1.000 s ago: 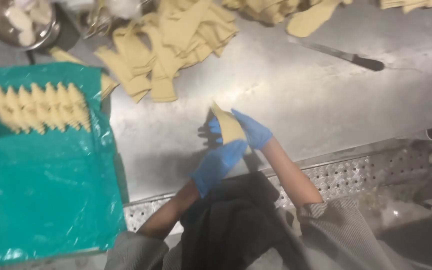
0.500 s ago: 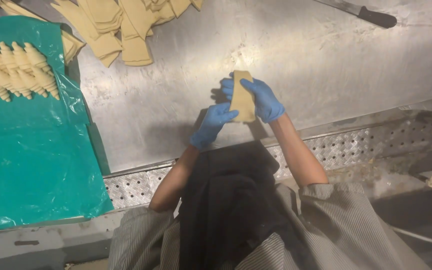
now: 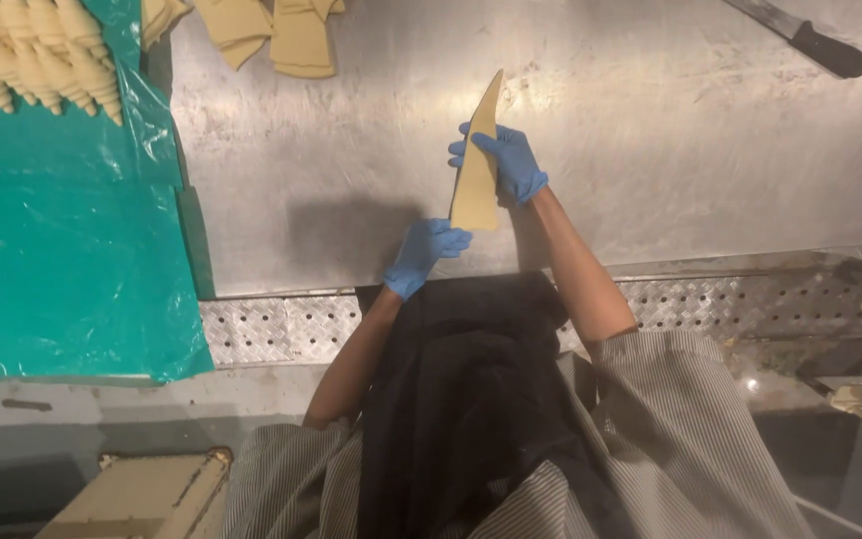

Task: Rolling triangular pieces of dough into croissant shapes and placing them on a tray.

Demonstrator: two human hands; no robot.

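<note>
Head view: your right hand grips the dough triangle stretched above the steel surface, left hand pinching its wide base, so rolling from that base likely follows.

No packages, labels, signs or screens are visible.

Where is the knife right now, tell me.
In the head view, the knife lies at the far right of the steel table, beyond the right hand, clear of the dough triangle.
</note>
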